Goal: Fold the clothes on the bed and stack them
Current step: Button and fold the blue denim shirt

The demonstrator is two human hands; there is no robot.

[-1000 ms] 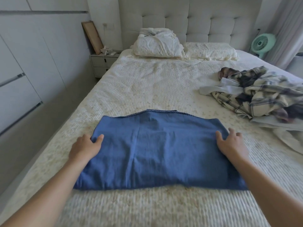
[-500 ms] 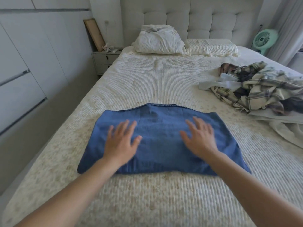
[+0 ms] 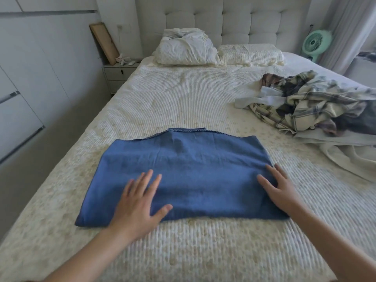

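Note:
A folded blue denim garment (image 3: 189, 165) lies flat on the cream bedspread (image 3: 173, 102) in front of me. My left hand (image 3: 140, 202) rests flat on the garment's near left part, fingers spread and straight. My right hand (image 3: 282, 190) presses flat on its near right edge, fingers straight. A loose heap of plaid and pale clothes (image 3: 317, 106) lies unfolded at the right side of the bed.
Two pillows (image 3: 187, 49) lie against the tufted headboard. A nightstand (image 3: 118, 76) with a leaning frame stands at the far left beside white wardrobe doors. A green fan (image 3: 316, 44) and a curtain are at the far right.
Both hands slid from the garment's side edges onto its top, then toward me and outward across the fabric. The garment stays flat in place.

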